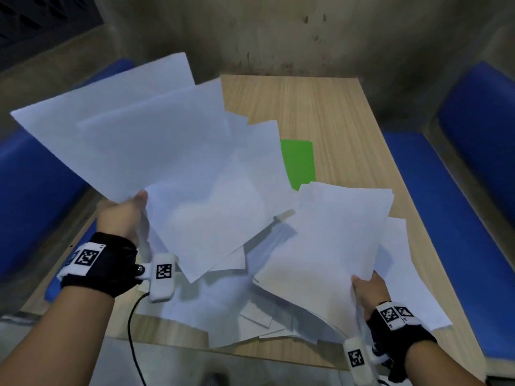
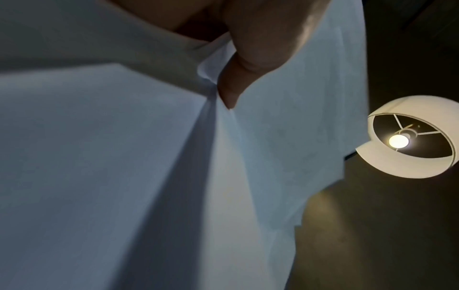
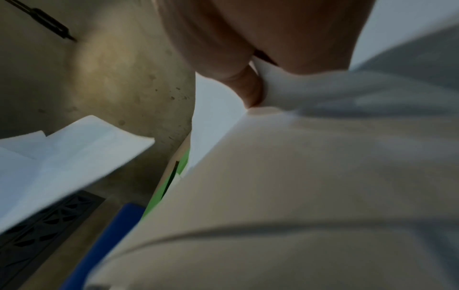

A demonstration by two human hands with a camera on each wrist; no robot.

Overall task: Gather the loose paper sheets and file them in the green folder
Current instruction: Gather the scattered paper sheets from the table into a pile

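Note:
My left hand [image 1: 131, 210] pinches a fanned bunch of white paper sheets [image 1: 145, 129] by a near corner and holds it raised over the table's left side; the left wrist view shows its thumb [image 2: 231, 86] pressed on the sheets [image 2: 124, 176]. My right hand [image 1: 367, 288] grips a second bunch of sheets [image 1: 334, 232] at its near right corner, lifted a little off the table; its thumb [image 3: 248, 88] pinches the paper [image 3: 298, 186]. The green folder [image 1: 299, 162] lies flat mid-table, mostly hidden by paper, seen as a green strip [image 3: 180, 166] in the right wrist view.
More loose sheets [image 1: 250, 310] lie in a heap on the wooden table [image 1: 334, 107] near its front edge, and one [image 1: 409, 274] lies at the right. Blue cushioned benches [image 1: 459, 218] flank the table. A concrete wall stands behind. A lit lamp [image 2: 410, 137] hangs overhead.

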